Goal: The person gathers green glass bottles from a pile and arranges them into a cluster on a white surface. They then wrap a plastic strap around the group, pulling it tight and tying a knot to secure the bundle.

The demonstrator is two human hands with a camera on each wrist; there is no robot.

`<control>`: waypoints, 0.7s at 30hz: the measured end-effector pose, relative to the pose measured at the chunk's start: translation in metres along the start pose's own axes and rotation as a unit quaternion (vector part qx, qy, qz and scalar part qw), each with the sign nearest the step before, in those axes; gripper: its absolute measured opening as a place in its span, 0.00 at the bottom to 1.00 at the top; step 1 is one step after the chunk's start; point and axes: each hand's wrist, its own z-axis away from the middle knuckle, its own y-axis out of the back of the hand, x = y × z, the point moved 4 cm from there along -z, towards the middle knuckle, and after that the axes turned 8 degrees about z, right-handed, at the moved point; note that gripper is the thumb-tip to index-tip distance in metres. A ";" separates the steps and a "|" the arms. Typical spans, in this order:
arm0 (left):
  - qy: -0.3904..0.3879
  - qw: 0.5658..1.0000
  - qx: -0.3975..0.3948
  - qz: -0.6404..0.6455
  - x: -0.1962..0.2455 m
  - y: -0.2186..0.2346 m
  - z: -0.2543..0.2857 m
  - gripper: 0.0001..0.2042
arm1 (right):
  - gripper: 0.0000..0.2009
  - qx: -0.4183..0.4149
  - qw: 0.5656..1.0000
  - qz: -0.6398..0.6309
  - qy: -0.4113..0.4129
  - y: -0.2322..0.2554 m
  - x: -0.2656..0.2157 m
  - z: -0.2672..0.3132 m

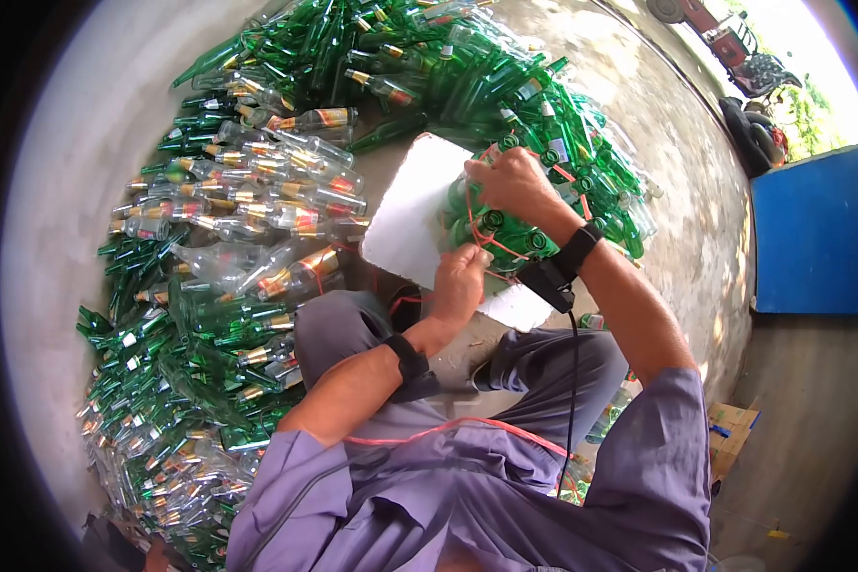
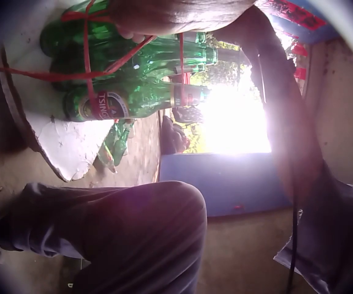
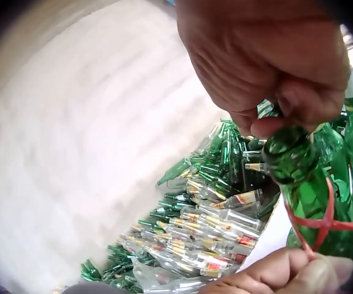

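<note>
A bundle of green glass bottles [image 1: 459, 212] stands upright on a white board [image 1: 405, 214], with red string [image 3: 327, 223] crossing around it. One bottle in the left wrist view carries a red and white label [image 2: 109, 105]. My left hand [image 1: 459, 284] pinches the string between thumb and fingertip at the near side of the bundle. Over the bottle mouths, my right hand [image 1: 522, 183] has its fingers curled, close behind one green bottle mouth [image 3: 286, 147]. I cannot tell whether those fingers hold the string or a bottle neck.
Clear bottles [image 1: 305, 195] and green bottles [image 1: 324, 57] lie heaped along the wall to the left and far side. A loose red string [image 1: 448, 426] lies across my lap. To the right are a blue panel [image 1: 815, 234] and a cardboard box [image 1: 729, 434].
</note>
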 end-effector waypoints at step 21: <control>-0.009 0.999 0.000 0.040 -0.006 0.001 -0.003 0.07 | 0.14 -0.090 0.977 0.188 -0.040 0.047 0.021 0.068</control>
